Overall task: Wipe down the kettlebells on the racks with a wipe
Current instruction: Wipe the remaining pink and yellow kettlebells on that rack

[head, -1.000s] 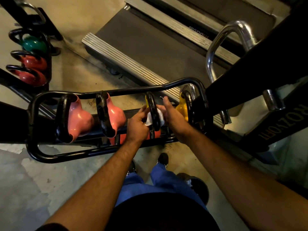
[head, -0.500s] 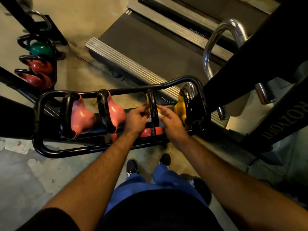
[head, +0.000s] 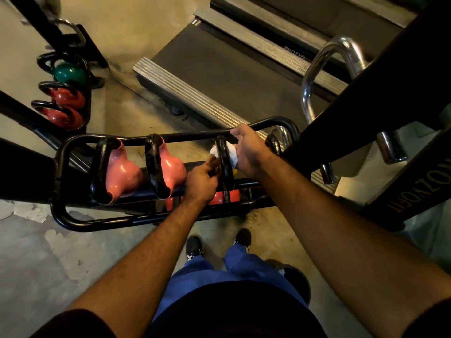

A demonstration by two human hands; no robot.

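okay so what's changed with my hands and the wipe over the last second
The right hand slid up the black handle of the yellow kettlebell toward the rack's far rail, carrying the white wipe with it, and now grips the wipe against the handle's top. The left hand stayed low beside the handle, fingers touching it. The two pink kettlebells and the rack have not moved.

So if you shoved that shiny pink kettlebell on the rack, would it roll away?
Probably not. The pink kettlebell looks like solid, heavy metal, and the rack's rails hem it in. Its glossy coating might feel slippery, while the thick black handle looks rigid and grippable.
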